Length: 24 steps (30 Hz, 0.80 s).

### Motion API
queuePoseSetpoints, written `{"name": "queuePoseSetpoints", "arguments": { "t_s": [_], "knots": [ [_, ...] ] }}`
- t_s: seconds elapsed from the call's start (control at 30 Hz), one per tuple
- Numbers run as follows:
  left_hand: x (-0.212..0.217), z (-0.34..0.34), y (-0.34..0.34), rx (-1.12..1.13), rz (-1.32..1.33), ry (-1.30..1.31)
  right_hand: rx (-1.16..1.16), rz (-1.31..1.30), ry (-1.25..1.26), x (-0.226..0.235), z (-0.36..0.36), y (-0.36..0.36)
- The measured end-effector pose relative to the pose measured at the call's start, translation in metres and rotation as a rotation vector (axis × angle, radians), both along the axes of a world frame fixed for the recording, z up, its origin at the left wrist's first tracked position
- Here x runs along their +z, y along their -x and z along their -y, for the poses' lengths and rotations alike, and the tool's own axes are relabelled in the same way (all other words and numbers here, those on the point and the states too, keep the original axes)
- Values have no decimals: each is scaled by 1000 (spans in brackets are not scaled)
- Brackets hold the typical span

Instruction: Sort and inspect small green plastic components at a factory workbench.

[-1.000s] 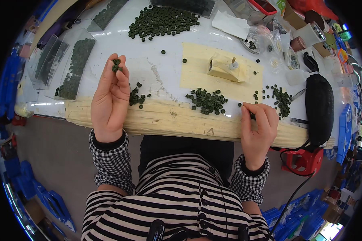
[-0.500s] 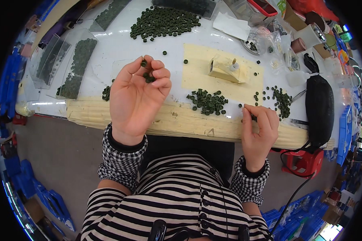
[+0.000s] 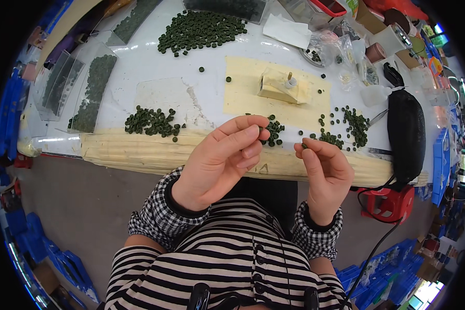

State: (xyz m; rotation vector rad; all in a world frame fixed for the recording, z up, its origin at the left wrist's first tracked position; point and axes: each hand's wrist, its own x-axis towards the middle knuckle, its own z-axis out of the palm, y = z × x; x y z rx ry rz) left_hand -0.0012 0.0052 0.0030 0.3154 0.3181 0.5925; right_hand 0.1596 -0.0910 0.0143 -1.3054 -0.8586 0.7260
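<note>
My left hand [image 3: 218, 163] hovers over the table's front edge, thumb and fingertips closed on a small dark green disc-shaped piece [image 3: 263, 135]. Its curled fingers may hide more pieces. To its right, my right hand [image 3: 329, 174] pinches another small dark green piece [image 3: 304, 146] between thumb and forefinger. A pile of such pieces [image 3: 276, 135] shows just behind my left fingertips, partly covered by them. Another heap [image 3: 331, 138] lies just behind my right fingers, and a looser group [image 3: 357, 126] is farther right. One more pile [image 3: 152, 123] rests at the left.
A yellow-taped block [image 3: 274, 93] with an upright peg stands on a cream sheet [image 3: 237, 98]. Farther back lies a large heap of green pieces [image 3: 201, 31]. Clear trays [image 3: 94, 93] line the left. A black bag-like bundle [image 3: 408, 137] sits at the right edge, beside tweezers [image 3: 378, 118].
My left hand has swung right and turned over, bringing its piece close to my right hand. My right hand has shifted slightly left, and a piece now shows in its pinch.
</note>
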Motion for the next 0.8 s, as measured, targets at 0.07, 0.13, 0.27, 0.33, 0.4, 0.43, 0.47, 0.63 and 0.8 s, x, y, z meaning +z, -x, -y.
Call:
{"name": "queuePoseSetpoints", "arguments": {
  "t_s": [0.07, 0.13, 0.27, 0.33, 0.4, 0.43, 0.47, 0.63, 0.8],
  "knots": [
    [3, 3, -3, -1, -49, -1, 63, -100, 7, 2, 1, 0],
    [1, 5, -3, -13, -66, -20, 114, -201, -2, 2, 2, 1],
    [-4, 5, -4, -30, -62, -73, 183, -353, -35, -3, 0, 2],
    [-7, 7, -4, -31, -64, -101, 206, -385, -38, -4, 0, 2],
    [-9, 8, -2, -38, -68, -132, 217, -398, -39, -5, 0, 2],
    [-9, 9, -2, -42, -70, -148, 212, -403, -41, -5, 0, 3],
    [-7, 10, -2, -33, -110, -160, 208, -407, -42, -5, 0, 4],
    [-5, 14, -5, -54, -127, -192, 210, -361, -70, -7, 0, 4],
    [-6, 15, -5, -43, -105, -176, 195, -205, -57, -5, 0, 6]
  ]
}}
